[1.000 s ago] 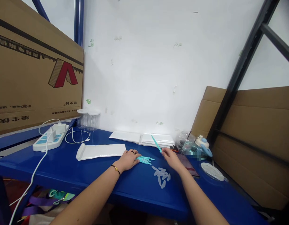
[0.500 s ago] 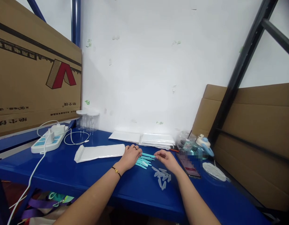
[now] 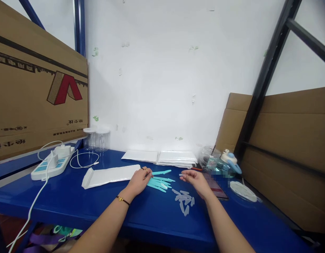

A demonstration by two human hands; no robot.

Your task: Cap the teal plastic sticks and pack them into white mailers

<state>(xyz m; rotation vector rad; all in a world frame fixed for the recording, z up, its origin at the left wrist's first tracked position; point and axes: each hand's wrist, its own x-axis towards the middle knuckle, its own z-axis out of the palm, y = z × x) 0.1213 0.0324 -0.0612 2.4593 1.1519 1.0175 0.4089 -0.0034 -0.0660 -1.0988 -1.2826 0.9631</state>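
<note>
My left hand (image 3: pixel 140 180) is closed on a thin turquoise stick (image 3: pixel 162 172) that points right, over the left ends of several more turquoise sticks (image 3: pixel 159 185) lying on the blue table. To the right, my right hand (image 3: pixel 193 178) pinches a small translucent piece (image 3: pixel 181 175) between thumb and fingertips, apart from the sticks. Below it lies a loose pile of similar translucent pieces (image 3: pixel 185 199). A white padded envelope (image 3: pixel 110 176) lies just left of my left hand.
White envelopes (image 3: pixel 175 157) are stacked by the wall. On the right are a phone (image 3: pixel 216 186), a plastic cup (image 3: pixel 207 158), a blue-and-white figure (image 3: pixel 230 161) and a white disc (image 3: pixel 243 191). A power strip (image 3: pixel 53 164) and clear jars (image 3: pixel 101 140) are on the left.
My left hand has moved left and down with a turquoise stick. My right hand has come away from that stick, with a translucent piece now visible in its fingers. The view has shifted slightly.
</note>
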